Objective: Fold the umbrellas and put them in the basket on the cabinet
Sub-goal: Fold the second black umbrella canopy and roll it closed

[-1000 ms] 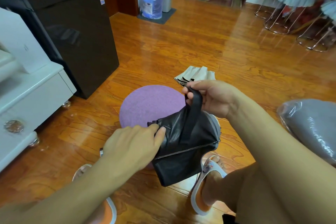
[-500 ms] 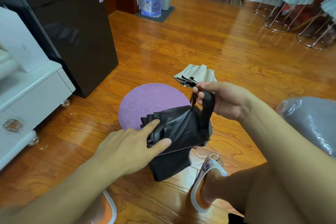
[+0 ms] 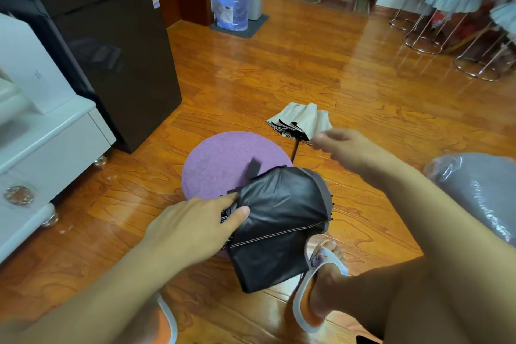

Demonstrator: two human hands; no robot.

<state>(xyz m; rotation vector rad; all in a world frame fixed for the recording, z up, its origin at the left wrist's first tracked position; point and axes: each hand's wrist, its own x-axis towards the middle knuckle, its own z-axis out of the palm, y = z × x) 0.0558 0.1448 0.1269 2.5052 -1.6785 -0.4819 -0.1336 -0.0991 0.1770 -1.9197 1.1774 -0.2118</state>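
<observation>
A collapsed black umbrella hangs loosely bunched over the near edge of a round purple mat. My left hand pinches its left end, thumb on the fabric and index finger above. Its strap sticks up free over the mat. My right hand is blurred and hovers above the floor, fingers loose, holding nothing. Just beyond it lies a beige umbrella with a black lining, half folded on the floor. No basket shows.
A white cabinet stands at the left beside a black fridge. A water bottle sits at the back, metal-legged stools at far right, a plastic-wrapped grey cushion at right. My sandalled feet rest on the wooden floor.
My right hand has let go of the black umbrella's strap and moved up and right toward the beige umbrella. The black umbrella has sagged wider; my left hand keeps its hold.
</observation>
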